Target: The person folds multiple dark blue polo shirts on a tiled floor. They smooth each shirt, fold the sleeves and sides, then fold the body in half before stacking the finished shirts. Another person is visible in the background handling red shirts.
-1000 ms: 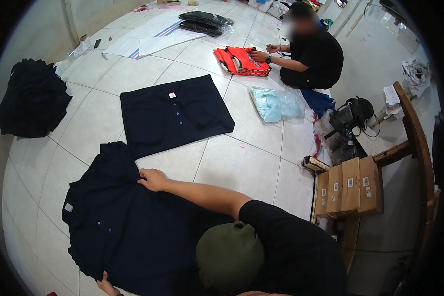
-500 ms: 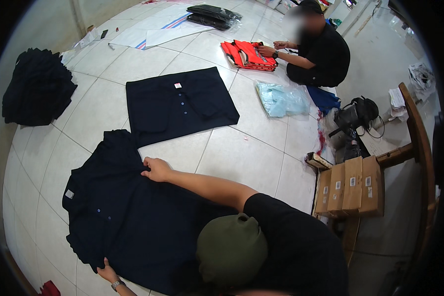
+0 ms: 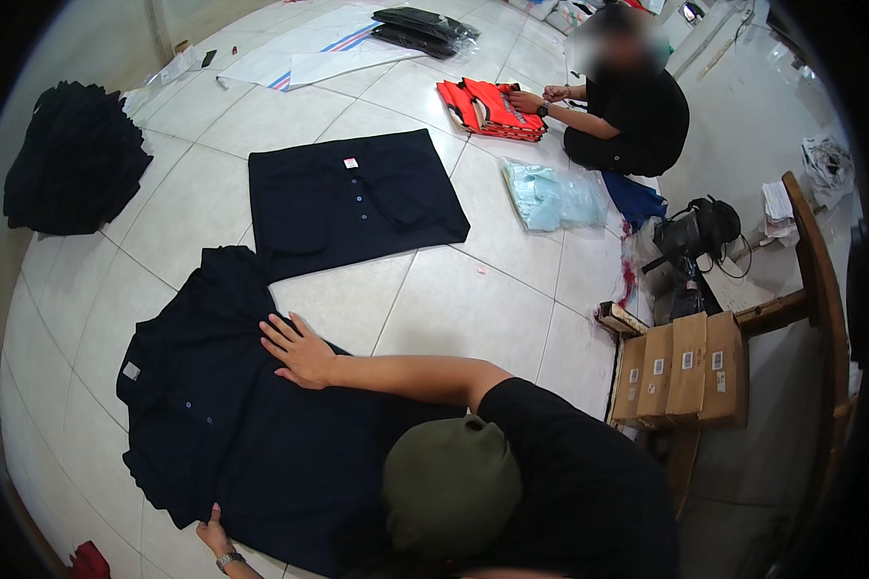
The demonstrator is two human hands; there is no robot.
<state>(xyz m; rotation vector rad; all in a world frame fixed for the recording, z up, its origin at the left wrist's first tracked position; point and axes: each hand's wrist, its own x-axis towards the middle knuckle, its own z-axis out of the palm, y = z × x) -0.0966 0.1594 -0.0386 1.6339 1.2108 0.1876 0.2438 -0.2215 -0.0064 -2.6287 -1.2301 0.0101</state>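
Observation:
A dark navy short-sleeved shirt (image 3: 193,338) lies spread on the tiled floor, its collar and white label toward the left and small buttons down its front. My right hand (image 3: 301,355) rests flat on the cloth near the upper sleeve, open with fingers spread. At the shirt's lower edge my left hand (image 3: 214,533), a watch on its wrist, pinches the fabric by the lower sleeve. A second navy garment (image 3: 309,207), laid out as a neat rectangle, lies just beyond the shirt. The olive cap (image 3: 452,487) hides part of the shirt's lower end.
A pile of dark garments (image 3: 72,159) stands at the left wall. A co-worker (image 3: 637,106) squats at upper right, hands on folded orange garments (image 3: 492,108). Nearby lie a bagged light-blue garment (image 3: 550,196), a black bag (image 3: 695,227), cardboard boxes (image 3: 686,367) and a wooden frame (image 3: 821,280).
My right hand has let go of the shirt's upper edge and now lies flat, slightly lower on the cloth. My left hand keeps its pinch at the lower edge.

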